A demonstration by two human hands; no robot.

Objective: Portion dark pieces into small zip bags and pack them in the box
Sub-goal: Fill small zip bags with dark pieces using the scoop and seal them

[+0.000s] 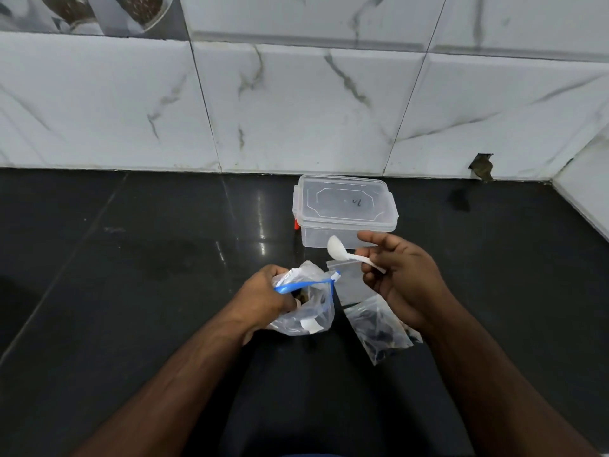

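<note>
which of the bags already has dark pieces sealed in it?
The small zip bag lying under the right hand. The flat small bag looks empty; the blue-zip bag is gripped by the left hand.

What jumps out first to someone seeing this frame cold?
Centre frame, the right hand pinches a white plastic spoon just in front of a clear lidded box that stands on the dark counter near the marble-tiled wall. Beside it, the left hand grips the mouth of a blue-zip bag. A small clear bag with dark pieces lies under the right wrist.
</note>
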